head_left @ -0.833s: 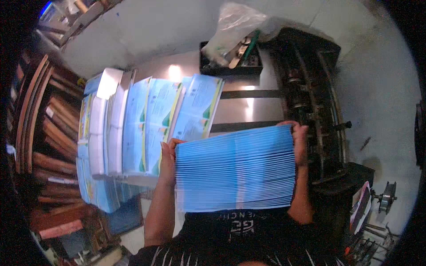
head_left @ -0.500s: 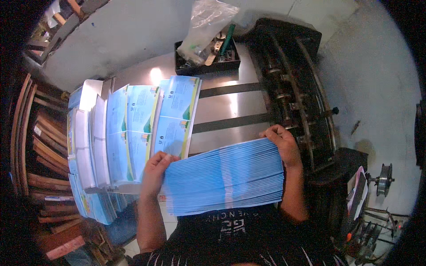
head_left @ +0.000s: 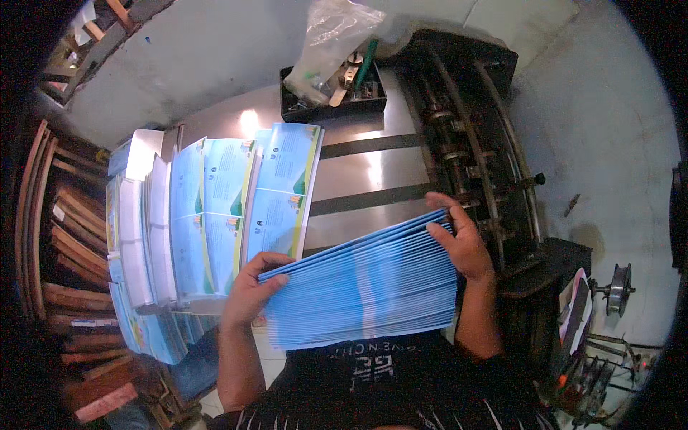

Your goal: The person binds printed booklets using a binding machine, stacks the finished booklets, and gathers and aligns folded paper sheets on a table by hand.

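Between my hands is a fanned stack of blue printed sheets, its many edges stepped like shingles toward my shirt. My left hand grips the stack's upper left corner, thumb on top and fingers behind. My right hand holds the upper right corner, with its thumb on the near face and its fingers behind the far edge. Along that far edge, a few sheets stand slightly apart from the others. Just past my left hand, more blue printed sheets lie in overlapping piles on the metal table.
Upright bundles of paper stand at the table's left. A black tray of small parts and a clear plastic bag sit at the back. Dark machinery with rollers lines the right side. Wooden boards fill the far left.
The stack's upper edge has lifted and separated, its right end rising. My right-hand fingers have spread behind the edge, and my left thumb has come down over the top.
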Tool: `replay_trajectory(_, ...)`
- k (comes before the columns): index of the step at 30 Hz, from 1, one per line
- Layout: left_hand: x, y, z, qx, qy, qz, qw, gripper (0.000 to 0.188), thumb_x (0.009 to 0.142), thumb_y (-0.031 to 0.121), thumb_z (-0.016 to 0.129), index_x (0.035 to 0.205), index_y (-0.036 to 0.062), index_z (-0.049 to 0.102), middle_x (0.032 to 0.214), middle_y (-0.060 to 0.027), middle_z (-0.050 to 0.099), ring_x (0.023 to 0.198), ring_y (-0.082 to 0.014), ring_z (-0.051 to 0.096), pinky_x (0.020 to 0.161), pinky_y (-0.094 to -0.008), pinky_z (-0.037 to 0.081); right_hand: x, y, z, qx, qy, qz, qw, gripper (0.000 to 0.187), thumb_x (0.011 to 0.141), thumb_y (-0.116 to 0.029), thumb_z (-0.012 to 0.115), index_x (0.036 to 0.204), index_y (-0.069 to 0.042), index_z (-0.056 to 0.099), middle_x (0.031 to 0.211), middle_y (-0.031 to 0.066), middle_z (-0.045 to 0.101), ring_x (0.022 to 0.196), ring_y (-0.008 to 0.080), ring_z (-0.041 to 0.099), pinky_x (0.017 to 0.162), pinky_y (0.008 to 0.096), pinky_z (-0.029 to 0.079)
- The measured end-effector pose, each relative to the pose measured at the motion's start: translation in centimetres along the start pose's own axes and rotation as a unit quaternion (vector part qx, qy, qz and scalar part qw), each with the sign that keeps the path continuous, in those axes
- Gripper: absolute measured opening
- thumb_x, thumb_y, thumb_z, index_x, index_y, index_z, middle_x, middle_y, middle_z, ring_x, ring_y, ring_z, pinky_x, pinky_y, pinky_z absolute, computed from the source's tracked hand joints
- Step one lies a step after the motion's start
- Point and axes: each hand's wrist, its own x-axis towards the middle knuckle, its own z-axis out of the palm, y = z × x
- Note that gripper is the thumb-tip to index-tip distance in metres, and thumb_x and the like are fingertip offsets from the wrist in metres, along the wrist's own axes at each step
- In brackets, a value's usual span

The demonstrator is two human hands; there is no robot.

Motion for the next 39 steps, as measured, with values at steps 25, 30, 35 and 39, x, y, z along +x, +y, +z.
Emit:
replay_trajectory(25,0.3,0.8,-0.4,0.006,-0.067,-0.005,0.998,0.041,0.086,0.013,0.066,0.124,0.0002,0.055,0.114,-0.0059,0.059,0.107,-0.0136,0.053,0.096,-0.0292,0.04,4.4,-7.2,5.0,-0.483,-0.169,-0.178,0.841,0.028,0.075,-0.02,0.07,0.096,-0.007,0.058,0.098,0.0114,0.057,0.098,0.031,0.058,0.085,0.0409,0.05)
replay_trajectory(30,0.6,0.0,-0.9,0.013,-0.088,-0.008,0.996,0.043,0.087,0.017,0.067,0.125,0.0004,0.055,0.114,-0.0063,0.06,0.108,-0.0139,0.053,0.096,-0.0303,0.04,4.8,-6.7,5.8,-0.521,-0.136,-0.226,0.812,0.026,0.073,-0.02,0.07,0.092,-0.006,0.059,0.096,0.0124,0.057,0.095,0.0309,0.059,0.082,0.0408,0.051)
replay_trajectory(35,0.8,-0.3,-0.9,0.018,-0.087,0.012,0.996,0.042,0.088,0.017,0.066,0.125,0.0,0.054,0.115,-0.0073,0.06,0.109,-0.0151,0.053,0.098,-0.0315,0.04,5.0,-6.0,5.8,-0.538,-0.125,-0.243,0.797,0.021,0.073,-0.019,0.068,0.088,-0.006,0.06,0.09,0.0108,0.058,0.086,0.0293,0.061,0.077,0.0412,0.052)
replay_trajectory(39,0.8,-0.4,-1.1,0.024,-0.095,0.016,0.995,0.042,0.089,0.016,0.065,0.126,-0.0006,0.054,0.116,-0.0083,0.06,0.11,-0.0156,0.053,0.098,-0.0315,0.04,5.0,-5.5,5.9,-0.536,-0.089,-0.303,0.783,0.017,0.072,-0.017,0.066,0.083,-0.006,0.061,0.085,0.0094,0.058,0.079,0.0279,0.062,0.071,0.04,0.051)
